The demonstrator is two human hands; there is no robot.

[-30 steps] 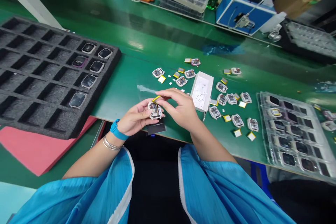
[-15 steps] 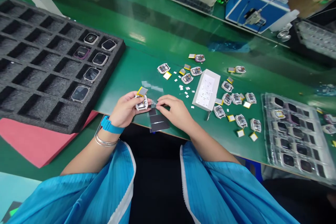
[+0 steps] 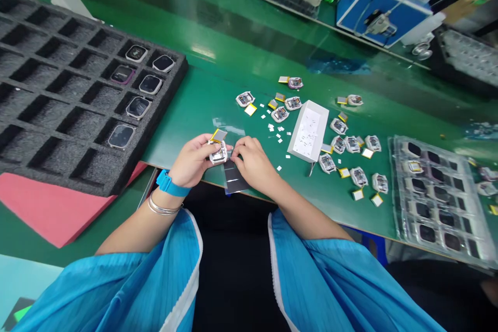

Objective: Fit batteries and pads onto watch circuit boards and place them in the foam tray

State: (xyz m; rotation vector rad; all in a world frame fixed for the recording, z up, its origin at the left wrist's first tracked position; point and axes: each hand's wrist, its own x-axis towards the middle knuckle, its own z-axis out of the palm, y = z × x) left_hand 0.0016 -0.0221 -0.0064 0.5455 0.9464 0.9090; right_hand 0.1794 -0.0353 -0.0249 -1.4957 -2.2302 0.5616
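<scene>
My left hand point(image 3: 193, 160) grips a small white watch case point(image 3: 218, 154) with its circuit board showing; a yellow-edged battery point(image 3: 218, 136) sticks up from it on a lead. My right hand point(image 3: 252, 163) is closed in a pinch right beside the case, fingertips over a dark strip of black adhesive pieces point(image 3: 233, 179) at the table's front edge. What the right fingers pinch is too small to make out.
A black foam tray point(image 3: 58, 119) at the left holds several finished watches. Several open watch cases and batteries lie around a white box point(image 3: 309, 130). A clear blister tray point(image 3: 439, 197) with watch parts sits at the right. A blue machine point(image 3: 383, 8) stands far back.
My right hand dropped from above the watch case to the dark strip on the table, then drew close to the case. The battery now stands up free of the case.
</scene>
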